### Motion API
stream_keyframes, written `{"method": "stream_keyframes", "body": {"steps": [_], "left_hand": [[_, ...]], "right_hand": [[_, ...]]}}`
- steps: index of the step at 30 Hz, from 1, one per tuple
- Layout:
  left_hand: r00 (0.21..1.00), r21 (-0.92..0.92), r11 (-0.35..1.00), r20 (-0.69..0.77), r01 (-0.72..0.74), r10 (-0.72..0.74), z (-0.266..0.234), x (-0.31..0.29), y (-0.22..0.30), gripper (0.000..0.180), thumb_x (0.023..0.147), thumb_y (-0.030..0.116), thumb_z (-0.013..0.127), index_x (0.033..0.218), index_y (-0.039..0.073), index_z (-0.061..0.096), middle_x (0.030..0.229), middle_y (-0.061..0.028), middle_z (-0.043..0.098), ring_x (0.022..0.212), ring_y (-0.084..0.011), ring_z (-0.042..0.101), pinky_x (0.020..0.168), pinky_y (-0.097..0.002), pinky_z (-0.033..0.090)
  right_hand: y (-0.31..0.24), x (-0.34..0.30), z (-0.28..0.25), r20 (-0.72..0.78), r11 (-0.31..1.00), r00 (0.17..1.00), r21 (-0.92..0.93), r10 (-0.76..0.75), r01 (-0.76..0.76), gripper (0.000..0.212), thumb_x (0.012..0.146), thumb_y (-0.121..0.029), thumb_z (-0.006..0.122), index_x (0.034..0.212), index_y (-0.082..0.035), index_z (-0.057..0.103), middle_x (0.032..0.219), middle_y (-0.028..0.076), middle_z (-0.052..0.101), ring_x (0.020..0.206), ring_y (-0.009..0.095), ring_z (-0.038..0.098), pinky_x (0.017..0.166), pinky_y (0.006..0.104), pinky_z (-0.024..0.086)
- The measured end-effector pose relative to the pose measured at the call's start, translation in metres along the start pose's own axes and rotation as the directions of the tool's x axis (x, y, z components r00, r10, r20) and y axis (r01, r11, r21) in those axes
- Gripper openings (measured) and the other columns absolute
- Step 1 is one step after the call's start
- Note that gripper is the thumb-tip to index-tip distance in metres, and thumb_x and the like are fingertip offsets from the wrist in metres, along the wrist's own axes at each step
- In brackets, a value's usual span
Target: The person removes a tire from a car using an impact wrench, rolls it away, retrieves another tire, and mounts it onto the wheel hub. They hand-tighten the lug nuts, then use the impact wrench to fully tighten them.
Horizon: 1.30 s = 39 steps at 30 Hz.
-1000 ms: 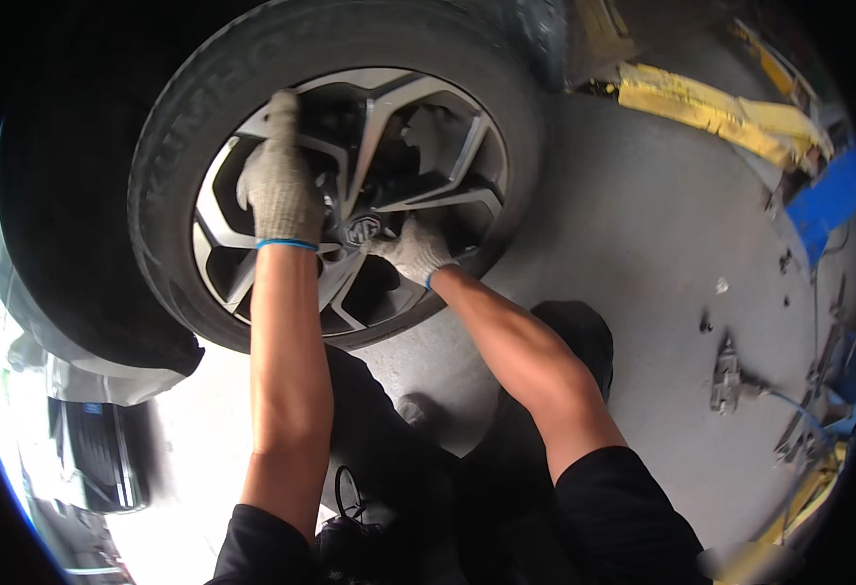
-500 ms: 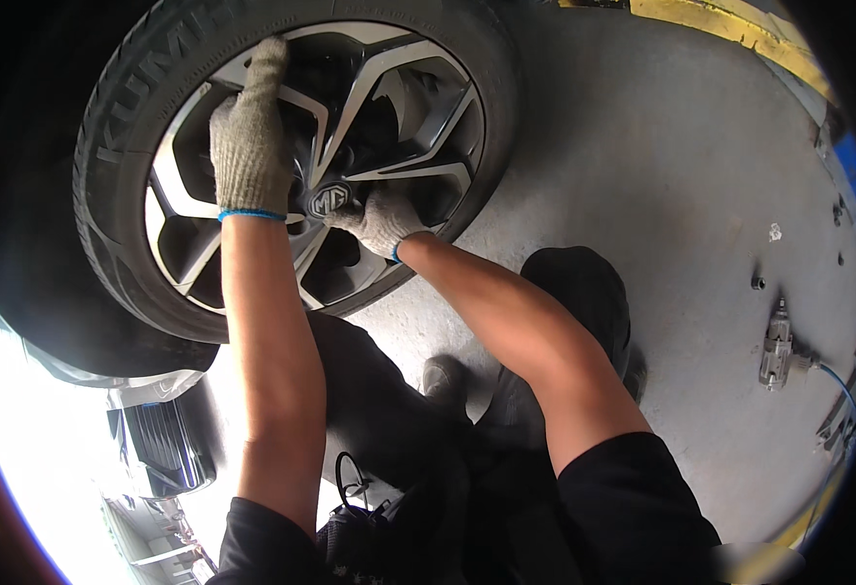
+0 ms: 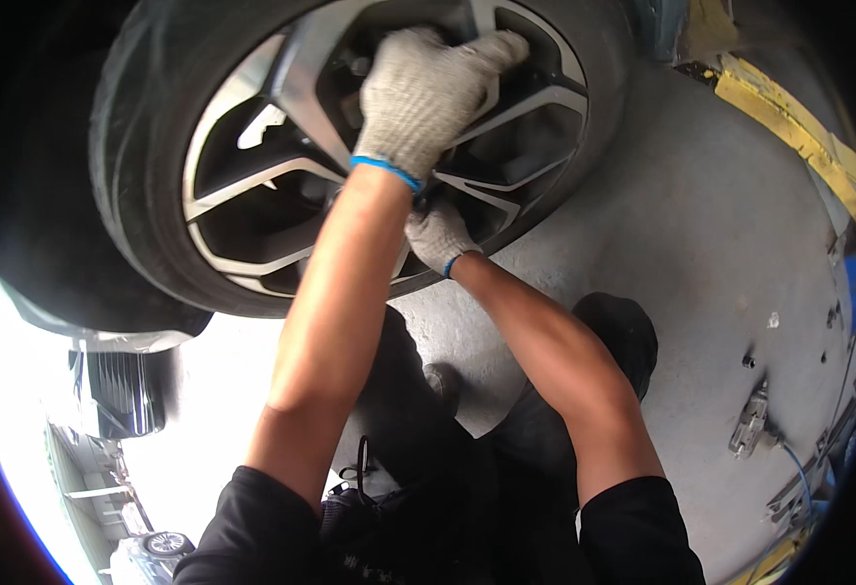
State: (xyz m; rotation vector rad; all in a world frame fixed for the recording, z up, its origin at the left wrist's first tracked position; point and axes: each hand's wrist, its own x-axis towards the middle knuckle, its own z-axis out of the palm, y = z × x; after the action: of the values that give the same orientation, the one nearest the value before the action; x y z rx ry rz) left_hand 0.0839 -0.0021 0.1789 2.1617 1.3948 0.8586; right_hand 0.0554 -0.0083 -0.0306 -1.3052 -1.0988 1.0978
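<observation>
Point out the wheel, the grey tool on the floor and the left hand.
Wheel (image 3: 313, 123), head view: on a silver spoke.
Grey tool (image 3: 749, 423), head view: on its body.
Left hand (image 3: 413, 102), head view: on the glove's back.

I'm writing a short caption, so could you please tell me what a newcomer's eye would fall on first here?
The big wheel fills the upper middle, with the gloved left hand over it and the gloved right hand just below that. A yellow bar stands out at upper right, and a grey tool lies on the floor at lower right.
</observation>
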Motion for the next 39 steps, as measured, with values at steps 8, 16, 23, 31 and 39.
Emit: {"method": "stream_keyframes", "body": {"steps": [8,16,23,31,39], "left_hand": [[0.950,-0.629,0.772,0.176,-0.092,0.257,-0.026,-0.005,-0.013,0.038,0.089,0.022,0.067,0.114,-0.006,0.063,0.102,-0.0133,0.069,0.092,-0.0220,0.066,0.084,-0.0340,0.054],[0.968,-0.612,0.784,0.120,-0.104,0.222,-0.038,0.005,-0.018,0.032,0.091,0.021,0.065,0.112,-0.003,0.064,0.100,-0.0101,0.068,0.089,-0.0195,0.065,0.081,-0.0321,0.054],[0.987,-0.486,0.869,0.074,-0.090,0.144,-0.024,-0.003,-0.001,0.036,0.088,0.021,0.069,0.111,-0.006,0.064,0.095,-0.0097,0.068,0.083,-0.0174,0.064,0.074,-0.0301,0.053],[0.759,0.525,0.580,0.222,-0.622,0.613,-0.038,0.031,-0.040,0.038,0.087,0.004,0.060,0.124,0.014,0.065,0.112,-0.0072,0.071,0.098,-0.0309,0.068,0.087,-0.0346,0.054],[0.948,0.107,0.943,0.079,-0.315,0.308,-0.035,0.025,-0.044,0.018,0.084,0.007,0.063,0.101,0.009,0.070,0.104,-0.0048,0.072,0.092,-0.0243,0.069,0.082,-0.0357,0.053]], "right_hand": [[0.022,0.028,0.033,0.056,0.967,0.990,-0.217,-0.127,0.136,0.069,0.081,-0.071,0.060,0.107,-0.008,0.068,0.100,0.016,0.071,0.098,0.033,0.067,0.084,0.0420,0.053],[-0.008,0.027,0.011,0.074,0.996,0.995,-0.057,-0.061,0.065,0.066,0.074,-0.065,0.073,0.108,-0.008,0.070,0.103,0.017,0.071,0.097,0.032,0.067,0.085,0.0402,0.053],[0.001,0.026,0.025,-0.021,0.984,0.984,0.024,-0.175,0.175,0.058,0.080,-0.054,0.074,0.113,-0.006,0.067,0.108,0.015,0.071,0.104,0.031,0.066,0.090,0.0388,0.052],[0.002,0.023,0.018,0.006,0.976,0.980,0.096,-0.199,0.197,0.060,0.078,-0.050,0.077,0.118,-0.006,0.065,0.113,0.013,0.070,0.109,0.027,0.064,0.093,0.0387,0.050],[-0.001,0.021,0.018,0.031,0.970,0.972,0.080,-0.232,0.229,0.064,0.077,-0.051,0.078,0.121,-0.007,0.061,0.117,0.016,0.067,0.110,0.033,0.062,0.094,0.0422,0.049]]}}
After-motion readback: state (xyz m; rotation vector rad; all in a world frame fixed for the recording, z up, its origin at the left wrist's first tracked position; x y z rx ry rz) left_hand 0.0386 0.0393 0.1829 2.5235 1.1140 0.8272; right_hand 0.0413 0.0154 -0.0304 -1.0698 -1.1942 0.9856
